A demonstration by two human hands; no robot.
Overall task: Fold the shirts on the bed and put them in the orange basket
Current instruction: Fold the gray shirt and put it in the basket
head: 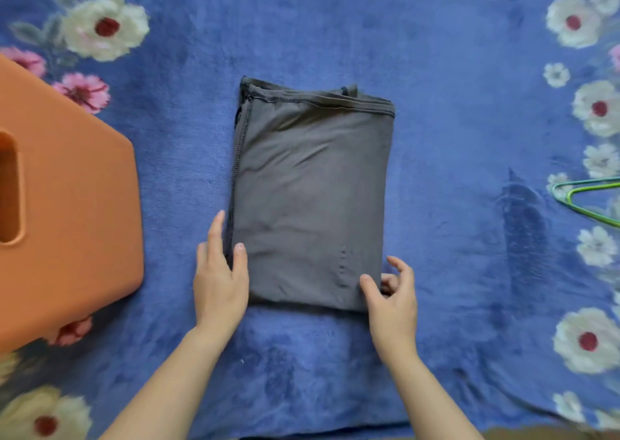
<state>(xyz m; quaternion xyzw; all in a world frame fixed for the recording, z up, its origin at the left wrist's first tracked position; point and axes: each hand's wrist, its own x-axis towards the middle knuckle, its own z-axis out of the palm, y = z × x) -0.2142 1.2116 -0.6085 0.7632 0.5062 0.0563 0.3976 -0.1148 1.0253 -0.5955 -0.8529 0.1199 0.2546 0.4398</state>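
I'm looking at a blue plush floral blanket (436, 70). An orange plastic basket (67, 204) sits at nine o'clock, and the grey jersey shirt (312, 188) lies at centre, folded into a rectangle. The left hand (218, 278) lies straight-fingered along the shirt's seven o'clock edge with its thumb on the cloth; I can't tell whether any fingers reach under. The right hand (391, 298) pinches the five o'clock corner. I judge the folding done. Next, lift the shirt level and carry it towards nine.

No legible writing in my head view.
I can read no word, label, brand or number on the folded grey shirt (312, 188), the orange basket (67, 204) or the flowered blanket (453, 137); a faint column of small marks (342, 265) low on the shirt is too blurred to read.
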